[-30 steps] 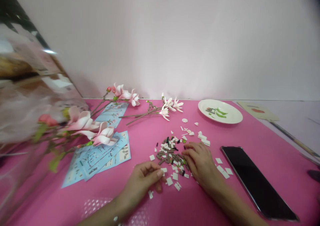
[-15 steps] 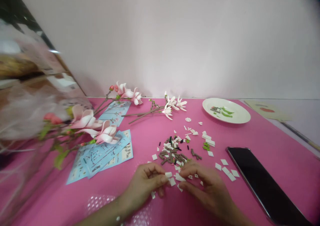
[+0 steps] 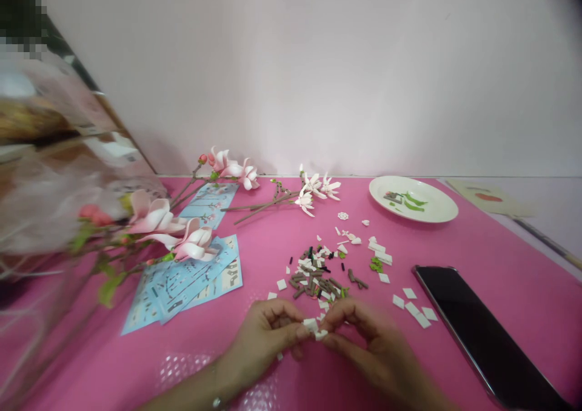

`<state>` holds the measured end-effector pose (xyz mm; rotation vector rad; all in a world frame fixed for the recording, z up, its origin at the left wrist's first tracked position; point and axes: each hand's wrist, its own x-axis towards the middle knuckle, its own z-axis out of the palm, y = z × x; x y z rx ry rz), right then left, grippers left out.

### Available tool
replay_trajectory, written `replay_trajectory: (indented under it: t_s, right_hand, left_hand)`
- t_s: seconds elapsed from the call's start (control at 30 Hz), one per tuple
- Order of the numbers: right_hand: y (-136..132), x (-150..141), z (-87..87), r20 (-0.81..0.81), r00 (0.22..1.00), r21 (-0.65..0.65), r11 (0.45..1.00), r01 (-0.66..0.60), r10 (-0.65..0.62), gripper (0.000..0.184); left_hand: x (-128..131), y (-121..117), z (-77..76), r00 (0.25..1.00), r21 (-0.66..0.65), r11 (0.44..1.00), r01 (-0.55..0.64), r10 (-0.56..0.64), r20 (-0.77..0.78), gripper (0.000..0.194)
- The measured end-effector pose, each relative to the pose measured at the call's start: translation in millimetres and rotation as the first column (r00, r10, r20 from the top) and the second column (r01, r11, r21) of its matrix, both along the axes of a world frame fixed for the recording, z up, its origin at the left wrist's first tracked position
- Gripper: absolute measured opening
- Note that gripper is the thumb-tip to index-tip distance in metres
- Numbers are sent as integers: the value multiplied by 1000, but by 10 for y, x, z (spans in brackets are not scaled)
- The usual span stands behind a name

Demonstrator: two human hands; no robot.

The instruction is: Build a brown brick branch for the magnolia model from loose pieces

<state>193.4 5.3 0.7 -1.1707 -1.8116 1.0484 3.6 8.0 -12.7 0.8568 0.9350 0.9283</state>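
My left hand (image 3: 270, 332) pinches a small white building piece (image 3: 310, 324) between thumb and forefinger. Facing it, my right hand (image 3: 359, 335) grips another white piece (image 3: 321, 334) at its fingertips. The two pieces meet or nearly meet; whether they are joined I cannot tell. Just beyond my fingers lies a loose pile of brown, white, black and green building pieces (image 3: 313, 280). Several flat white tiles (image 3: 417, 314) lie to the right of my right hand.
A black phone (image 3: 477, 332) lies at the right. A white plate (image 3: 436, 208) with green and brown pieces stands near the wall. Pink flower stems (image 3: 195, 244) rest on blue instruction sheets (image 3: 182, 290) at left, with white flowers (image 3: 313, 187) behind. Bubble wrap (image 3: 182, 365) is by my left forearm.
My hands have come closer together, bringing the two white pieces up against or near each other. The right hand's piece has turned and shifted slightly left.
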Motion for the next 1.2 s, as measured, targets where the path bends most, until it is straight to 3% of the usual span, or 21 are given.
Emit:
replay_trajectory:
  t_s: [0.37,0.5,0.7,0.93,1.2]
  right_hand:
    - [-43,7,-37,138,990,48,999,-16,9,7]
    - [-64,4,-56,165,986,65,998,-8,-3,6]
    - [-73,-26,-36,158,987,51,998,-23,15,9]
    - [-27,-17,-15,130,990,174,982,-76,53,10]
    - [-11,-32,-28,90,989,249,959,-136,117,11]
  left_hand:
    - [29,-35,13,998,-3,998,58,-58,16,31]
    - [22,-54,-26,995,17,996,85,-84,-46,30]
    - [18,-65,-44,993,35,994,105,-103,-60,32]
    - [15,-54,-18,993,16,993,118,-117,-21,33]
    - [-13,-58,50,979,126,972,201,-195,-58,32]
